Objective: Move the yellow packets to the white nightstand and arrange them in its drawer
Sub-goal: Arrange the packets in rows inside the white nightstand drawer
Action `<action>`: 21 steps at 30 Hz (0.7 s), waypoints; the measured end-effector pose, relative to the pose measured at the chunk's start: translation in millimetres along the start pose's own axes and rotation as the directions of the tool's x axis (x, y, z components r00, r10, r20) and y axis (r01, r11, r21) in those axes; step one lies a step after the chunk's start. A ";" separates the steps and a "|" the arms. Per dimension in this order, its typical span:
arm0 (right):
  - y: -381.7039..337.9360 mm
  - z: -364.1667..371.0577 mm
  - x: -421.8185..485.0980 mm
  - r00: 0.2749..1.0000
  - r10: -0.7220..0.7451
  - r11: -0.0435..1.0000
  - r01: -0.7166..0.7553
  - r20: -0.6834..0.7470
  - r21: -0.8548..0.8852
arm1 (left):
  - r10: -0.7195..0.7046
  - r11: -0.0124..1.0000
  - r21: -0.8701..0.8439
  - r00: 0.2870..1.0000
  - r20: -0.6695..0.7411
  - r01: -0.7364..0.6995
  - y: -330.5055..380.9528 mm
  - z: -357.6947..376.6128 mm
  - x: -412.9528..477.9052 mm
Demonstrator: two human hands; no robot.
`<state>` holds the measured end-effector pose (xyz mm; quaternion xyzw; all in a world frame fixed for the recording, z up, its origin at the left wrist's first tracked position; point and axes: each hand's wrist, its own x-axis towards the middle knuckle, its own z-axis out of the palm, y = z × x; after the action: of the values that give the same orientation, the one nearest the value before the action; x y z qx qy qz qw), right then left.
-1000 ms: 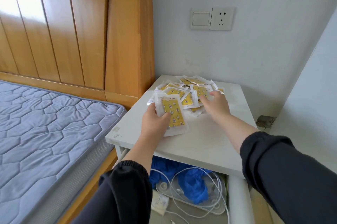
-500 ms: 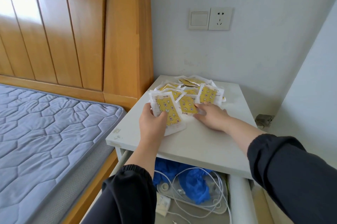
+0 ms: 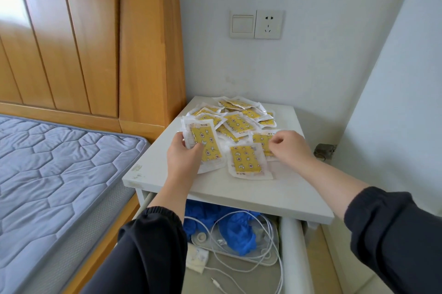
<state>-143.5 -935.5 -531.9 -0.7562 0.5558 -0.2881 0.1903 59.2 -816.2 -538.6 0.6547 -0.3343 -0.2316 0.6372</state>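
Left hand (image 3: 184, 157) and right hand (image 3: 290, 146) both come in from dark sleeves, passing over the pulled-out drawer (image 3: 239, 279) of the white nightstand (image 3: 263, 193). That drawer's holding crumpled blue gloves (image 3: 236, 229) and a tangle of thin white cables (image 3: 267, 255).

Up on the nightstand top, the left hand is gripping a flat yellow patterned packet in a clear-white wrapper (image 3: 207, 143), thumb on its face and fingers under it. The right hand's fingers are curled, pinching the edge of a second yellow packet (image 3: 262, 140). A third loose packet (image 3: 245, 158) lies flat between the two hands, just in front of them.

Behind all that sits a messy overlapping pile of the same yellow packets (image 3: 239, 121), spread toward the back of the top. Left of the nightstand there's a grey quilted mattress (image 3: 59, 162) and a wooden headboard (image 3: 95, 42). On the white wall above is a light switch and socket plate (image 3: 257, 23).
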 end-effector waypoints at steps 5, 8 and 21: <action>-3.5 0.4 23.7 0.948 0.316 0.885 -0.279 0.041 -0.371 | 0.008 1.000 0.008 1.000 0.009 -0.008 -1.3 0.0 1.8; -12.9 2.1 33.8 0.933 0.343 0.866 -0.270 0.106 -0.421 | 0.006 1.000 0.013 1.000 0.013 -0.006 -3.6 0.1 4.4; -10.1 -28.4 14.2 0.872 0.483 0.843 -0.436 0.086 -0.316 | 0.005 0.999 0.039 0.999 0.037 -0.006 -4.1 -2.0 0.1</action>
<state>-151.4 -944.9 -501.0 -0.6408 0.7395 -0.0879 0.1866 61.3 -815.1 -542.5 0.6615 -0.3524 -0.2355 0.6187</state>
